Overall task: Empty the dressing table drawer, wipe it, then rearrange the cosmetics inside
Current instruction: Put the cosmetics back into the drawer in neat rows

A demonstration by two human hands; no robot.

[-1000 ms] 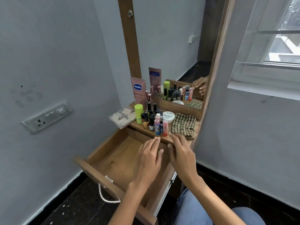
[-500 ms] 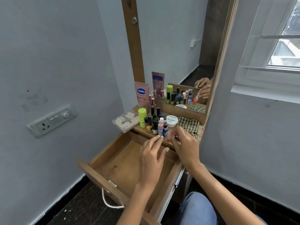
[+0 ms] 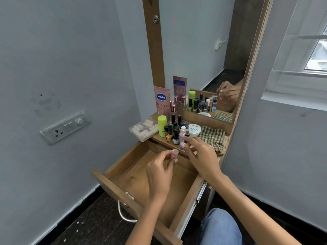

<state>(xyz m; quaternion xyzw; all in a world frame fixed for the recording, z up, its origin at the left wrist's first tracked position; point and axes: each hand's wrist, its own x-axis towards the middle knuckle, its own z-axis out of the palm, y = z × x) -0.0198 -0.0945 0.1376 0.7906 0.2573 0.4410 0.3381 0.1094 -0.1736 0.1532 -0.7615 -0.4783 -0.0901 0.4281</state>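
The wooden drawer (image 3: 134,175) of the dressing table is pulled out, and its bare floor shows. My left hand (image 3: 160,175) hovers over the drawer and pinches a small pink bottle (image 3: 174,154) between thumb and fingertips. At the shelf's front edge, my right hand (image 3: 200,159) has its thumb and forefinger closed around a small pink-and-blue bottle (image 3: 181,140). That bottle stands in a cluster of nail polish bottles (image 3: 172,132). Behind them are a pink Vaseline tube (image 3: 161,101), a green bottle (image 3: 161,127) and a white nail polish jar (image 3: 194,130).
A checked cloth (image 3: 215,138) lies at the shelf's right end. A clear plastic box (image 3: 144,129) of cotton rolls overhangs its left end. The mirror (image 3: 203,50) stands behind, a wall socket (image 3: 65,127) is to the left, and my knee (image 3: 221,227) is below the drawer.
The pink bottle left the shelf in my right hand and is now in my left hand over the drawer. My right hand has gone back to the bottles at the shelf edge.
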